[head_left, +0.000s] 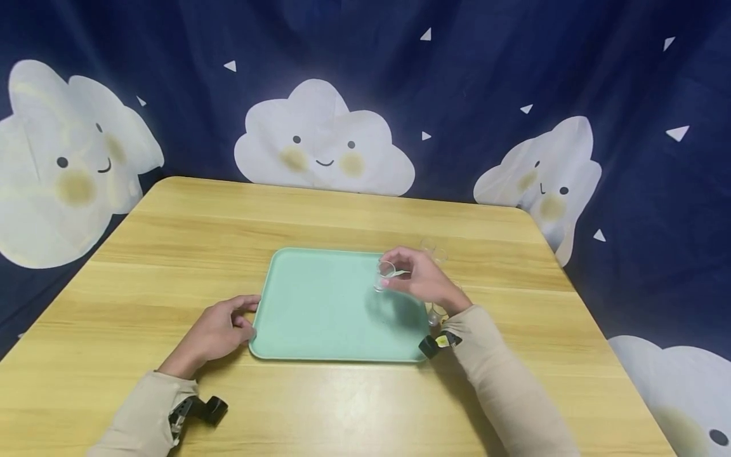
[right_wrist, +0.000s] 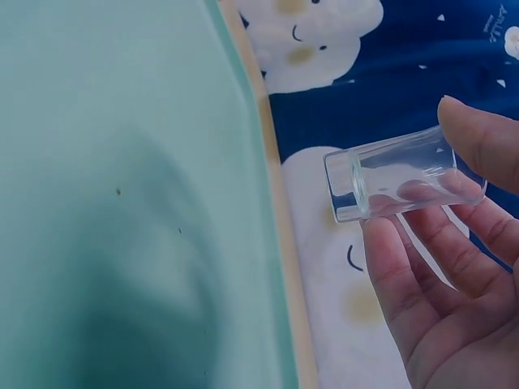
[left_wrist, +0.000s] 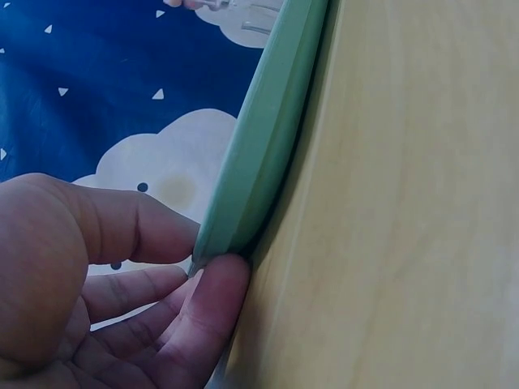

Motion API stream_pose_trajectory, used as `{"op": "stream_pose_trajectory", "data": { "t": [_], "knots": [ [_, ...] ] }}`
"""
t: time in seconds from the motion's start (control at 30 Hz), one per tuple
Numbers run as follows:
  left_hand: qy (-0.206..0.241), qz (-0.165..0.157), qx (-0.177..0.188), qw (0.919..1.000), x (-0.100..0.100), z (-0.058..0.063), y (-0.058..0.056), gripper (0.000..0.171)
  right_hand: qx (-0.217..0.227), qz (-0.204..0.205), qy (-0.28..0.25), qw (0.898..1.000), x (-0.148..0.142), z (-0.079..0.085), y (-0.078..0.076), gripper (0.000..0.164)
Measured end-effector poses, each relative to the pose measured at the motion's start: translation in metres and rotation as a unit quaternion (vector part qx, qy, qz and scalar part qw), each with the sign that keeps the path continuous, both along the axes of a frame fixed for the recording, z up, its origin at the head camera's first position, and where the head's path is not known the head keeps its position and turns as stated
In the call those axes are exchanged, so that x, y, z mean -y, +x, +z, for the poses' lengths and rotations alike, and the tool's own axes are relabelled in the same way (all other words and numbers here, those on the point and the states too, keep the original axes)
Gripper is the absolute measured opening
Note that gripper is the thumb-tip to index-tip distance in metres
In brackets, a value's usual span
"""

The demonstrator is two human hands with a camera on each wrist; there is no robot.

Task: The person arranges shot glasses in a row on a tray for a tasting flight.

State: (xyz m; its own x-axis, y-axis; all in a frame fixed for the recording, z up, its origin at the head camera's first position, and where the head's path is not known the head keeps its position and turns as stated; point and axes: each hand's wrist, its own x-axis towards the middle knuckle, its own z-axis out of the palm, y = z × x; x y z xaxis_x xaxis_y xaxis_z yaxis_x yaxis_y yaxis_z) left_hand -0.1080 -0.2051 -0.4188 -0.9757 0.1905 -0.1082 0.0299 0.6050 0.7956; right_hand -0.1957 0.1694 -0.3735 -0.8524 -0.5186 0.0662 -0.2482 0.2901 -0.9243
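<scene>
My right hand (head_left: 421,274) holds a small clear shot glass (head_left: 385,277) between thumb and fingers, above the right part of a mint-green tray (head_left: 320,304). In the right wrist view the glass (right_wrist: 405,178) lies tilted across the fingers, its thick base pointing away from the palm, and nothing shows inside it. At the tray's left edge is my left hand (head_left: 219,327). Its thumb and fingertips grip the rim, as the left wrist view shows on the tray's side wall (left_wrist: 259,154).
More small clear glasses stand beyond the tray's right side, some behind the right hand (head_left: 440,255) and another glass (head_left: 436,315) under the right wrist. The wooden table (head_left: 354,406) ends at a dark blue curtain (head_left: 194,127) with cloud prints.
</scene>
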Motion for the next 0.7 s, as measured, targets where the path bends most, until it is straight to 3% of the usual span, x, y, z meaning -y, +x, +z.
{"op": "stream_pose_trajectory", "data": {
  "t": [0.7],
  "knots": [
    [0.031,-0.002,0.015,0.9994,0.001,0.001,0.001,0.059,0.018,0.018,-0.001,1.0,0.041,-0.006,-0.011,0.038]
  ]
}}
